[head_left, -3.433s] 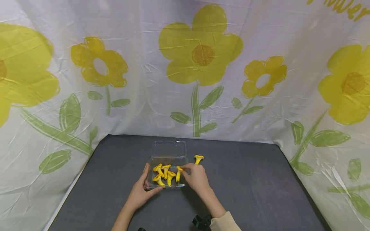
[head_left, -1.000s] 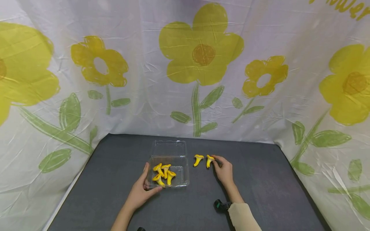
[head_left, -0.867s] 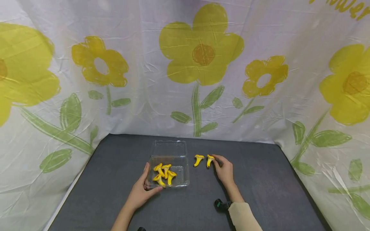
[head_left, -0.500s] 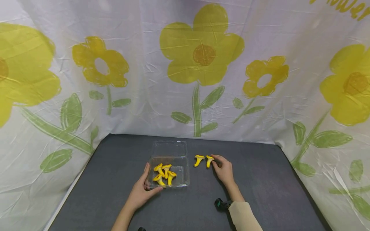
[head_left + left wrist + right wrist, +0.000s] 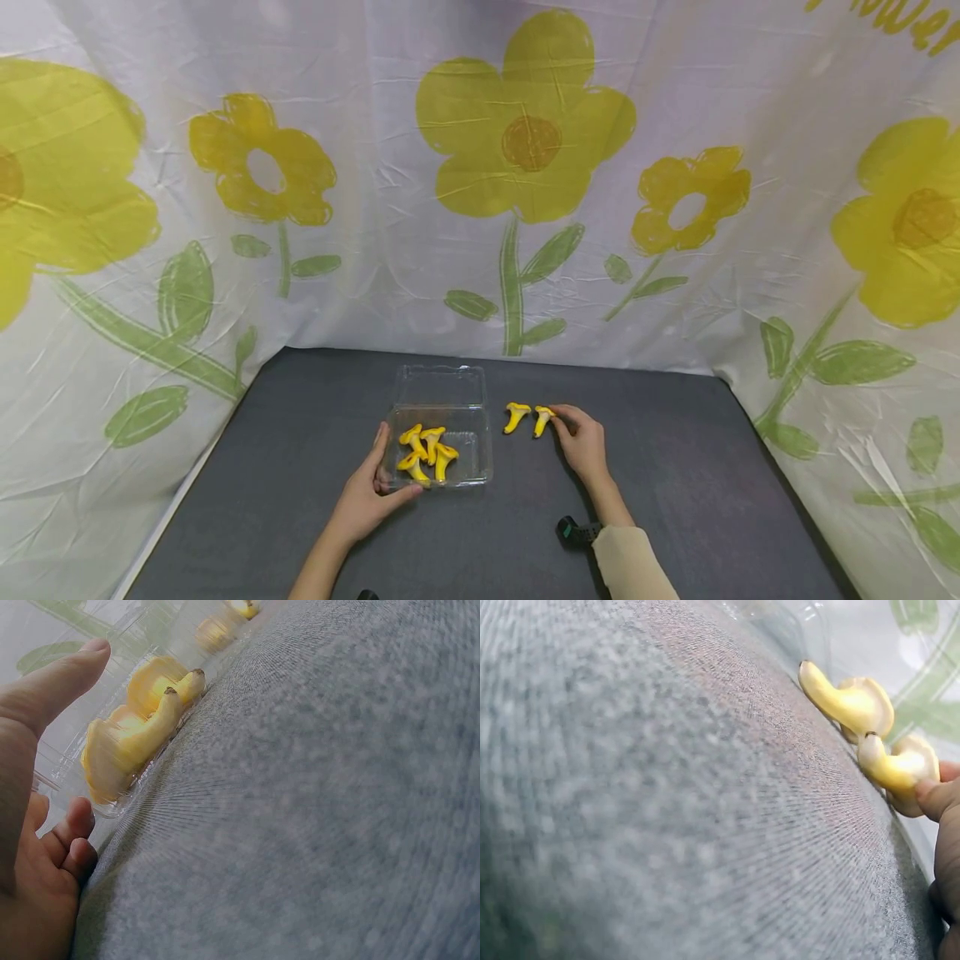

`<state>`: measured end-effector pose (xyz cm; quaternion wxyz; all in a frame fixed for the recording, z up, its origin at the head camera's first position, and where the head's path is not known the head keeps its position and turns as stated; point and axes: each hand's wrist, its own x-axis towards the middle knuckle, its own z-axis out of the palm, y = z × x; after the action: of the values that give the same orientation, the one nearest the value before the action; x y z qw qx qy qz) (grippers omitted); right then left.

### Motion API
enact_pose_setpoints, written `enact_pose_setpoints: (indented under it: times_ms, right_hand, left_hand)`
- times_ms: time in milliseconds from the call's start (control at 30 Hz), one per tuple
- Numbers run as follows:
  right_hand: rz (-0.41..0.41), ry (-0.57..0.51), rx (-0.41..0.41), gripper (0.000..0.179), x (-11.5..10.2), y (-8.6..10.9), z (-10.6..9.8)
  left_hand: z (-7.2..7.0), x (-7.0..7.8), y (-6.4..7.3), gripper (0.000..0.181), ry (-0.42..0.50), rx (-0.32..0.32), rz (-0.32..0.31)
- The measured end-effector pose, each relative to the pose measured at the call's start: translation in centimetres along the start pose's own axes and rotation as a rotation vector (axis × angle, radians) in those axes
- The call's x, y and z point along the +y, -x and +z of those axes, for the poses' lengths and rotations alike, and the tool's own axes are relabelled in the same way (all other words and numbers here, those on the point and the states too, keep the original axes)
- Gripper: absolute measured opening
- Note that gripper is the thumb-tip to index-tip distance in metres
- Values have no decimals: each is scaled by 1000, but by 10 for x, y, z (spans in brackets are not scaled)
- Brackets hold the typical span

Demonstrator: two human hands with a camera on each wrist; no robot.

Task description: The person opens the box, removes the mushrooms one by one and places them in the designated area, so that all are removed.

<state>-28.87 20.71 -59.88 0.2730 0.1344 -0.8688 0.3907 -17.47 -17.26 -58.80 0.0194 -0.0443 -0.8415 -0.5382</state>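
A clear plastic clamshell box (image 5: 472, 454) stands with its lid (image 5: 441, 386) tipped back. Several yellow chanterelle mushrooms (image 5: 444, 460) lie in its left part. My left hand (image 5: 363, 497) holds the box at its near left corner, thumb along the front and fingers on the left side. To the right of the box, my right hand (image 5: 581, 442) pinches one chanterelle mushroom (image 5: 896, 769) by its cap between thumb and finger. Just left of that one, another chanterelle mushroom (image 5: 516, 417) lies on the table, stem toward me.
The dark grey table (image 5: 712, 492) ends at a white cloth backdrop (image 5: 375, 275) printed with yellow flowers, which also hangs along both sides. A black device (image 5: 576, 532) is strapped to my right wrist, below a cream sleeve (image 5: 633, 562).
My right hand has carried a chanterelle mushroom from the box's right side to the table beside the other one. Over the last second it barely shifts. My left hand stays put.
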Motion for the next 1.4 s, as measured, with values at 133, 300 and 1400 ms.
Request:
enact_pose_setpoints:
  times_ms: [133,300,1400]
  right_hand:
    - [-13,-16,-6,20,0,0,1]
    - [-11,-21,-12,25,0,0,0]
    - [153,-433,-65,37,-91,-4,2]
  left_hand:
    - [0,0,1,120,0,5,4]
    - [1,0,1,120,-11,6,1]
    - [0,1,-1,120,3,-18,-35]
